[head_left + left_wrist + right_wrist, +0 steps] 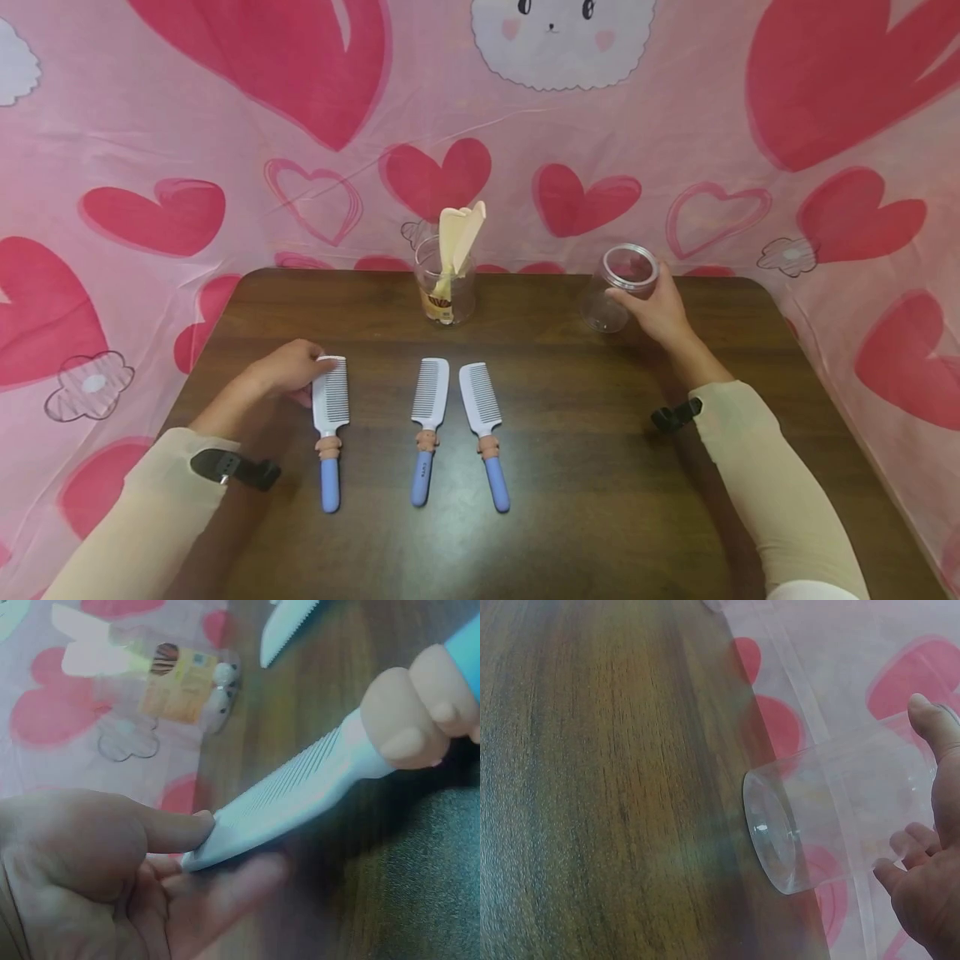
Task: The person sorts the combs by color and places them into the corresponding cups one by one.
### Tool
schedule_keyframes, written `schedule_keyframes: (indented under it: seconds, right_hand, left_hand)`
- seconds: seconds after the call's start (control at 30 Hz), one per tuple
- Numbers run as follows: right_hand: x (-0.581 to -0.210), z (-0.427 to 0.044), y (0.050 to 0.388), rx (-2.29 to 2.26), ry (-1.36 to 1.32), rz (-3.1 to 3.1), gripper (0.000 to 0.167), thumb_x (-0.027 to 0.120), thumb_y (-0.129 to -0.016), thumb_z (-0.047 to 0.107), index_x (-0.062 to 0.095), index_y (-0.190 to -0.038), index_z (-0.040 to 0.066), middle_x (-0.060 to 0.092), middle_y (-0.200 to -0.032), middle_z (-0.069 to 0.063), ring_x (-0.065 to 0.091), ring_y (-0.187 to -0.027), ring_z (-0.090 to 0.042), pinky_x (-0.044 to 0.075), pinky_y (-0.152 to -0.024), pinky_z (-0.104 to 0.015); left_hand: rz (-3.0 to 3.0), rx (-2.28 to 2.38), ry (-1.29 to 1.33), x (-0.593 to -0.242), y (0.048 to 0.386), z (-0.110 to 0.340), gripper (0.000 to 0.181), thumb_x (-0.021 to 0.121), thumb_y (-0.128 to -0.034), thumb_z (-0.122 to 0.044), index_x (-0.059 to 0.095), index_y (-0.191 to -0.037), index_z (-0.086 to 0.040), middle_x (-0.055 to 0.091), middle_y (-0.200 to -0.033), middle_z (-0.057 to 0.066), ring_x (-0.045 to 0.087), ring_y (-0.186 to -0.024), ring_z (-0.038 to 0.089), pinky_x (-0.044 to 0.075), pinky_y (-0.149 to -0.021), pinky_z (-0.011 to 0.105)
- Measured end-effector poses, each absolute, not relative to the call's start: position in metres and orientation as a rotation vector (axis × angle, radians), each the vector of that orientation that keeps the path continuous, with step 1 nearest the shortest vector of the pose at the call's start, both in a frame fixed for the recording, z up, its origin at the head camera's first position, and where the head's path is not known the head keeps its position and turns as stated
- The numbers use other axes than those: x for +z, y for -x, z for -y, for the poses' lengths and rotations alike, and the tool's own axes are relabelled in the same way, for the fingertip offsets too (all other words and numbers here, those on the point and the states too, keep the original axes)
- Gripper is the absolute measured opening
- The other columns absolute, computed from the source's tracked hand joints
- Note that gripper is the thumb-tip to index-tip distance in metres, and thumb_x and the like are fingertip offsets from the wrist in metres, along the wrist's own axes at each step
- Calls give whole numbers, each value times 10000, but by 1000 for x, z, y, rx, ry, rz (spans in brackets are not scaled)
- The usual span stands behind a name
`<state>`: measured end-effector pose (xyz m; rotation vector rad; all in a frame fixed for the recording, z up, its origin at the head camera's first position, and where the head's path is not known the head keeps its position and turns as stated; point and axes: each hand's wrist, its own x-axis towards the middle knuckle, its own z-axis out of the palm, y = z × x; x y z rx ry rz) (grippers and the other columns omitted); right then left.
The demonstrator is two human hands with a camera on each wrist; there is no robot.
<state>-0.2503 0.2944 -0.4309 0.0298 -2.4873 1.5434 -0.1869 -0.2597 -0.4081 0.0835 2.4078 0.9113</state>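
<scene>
Clear jar (pixel 602 302) sits in right grip (pixel 663 312); labelled jar (pixel 463 296) holds cream pieces (pixel 459 237).

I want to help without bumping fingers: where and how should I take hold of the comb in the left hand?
By the blue handle of the comb, I'd say, pinched across its width, coming from the near side and above. The left hand pinches the far white end, while the slim handle points toward the near side, untouched.
</scene>
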Motion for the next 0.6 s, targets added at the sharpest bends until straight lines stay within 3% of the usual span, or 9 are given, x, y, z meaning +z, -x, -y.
schedule_keyframes:
  seconds: [0.2,0.6]
  right_hand:
    - [-431,-294,249,1527,-16,2507,906,850,-846,188,302,-1552,38,473,-1471,-223,417,-1389,-360,288,-1193,-499]
    - [-430,-295,250,1506,-20,2520,893,841,-857,199,304,-1553,40,480,-1466,-230,416,-1384,-370,282,-1194,-509]
  left_hand:
    - [-2273,1204,-127,-400,185,270,352,540,-1055,-102,492,-1241,192,677,-916,190,701,-753,230,629,-663,442]
    - [-2412,1382,-301,-359,176,273,346,584,-1046,-168,485,-1283,64,613,-1108,268,723,-882,272,627,-746,422]
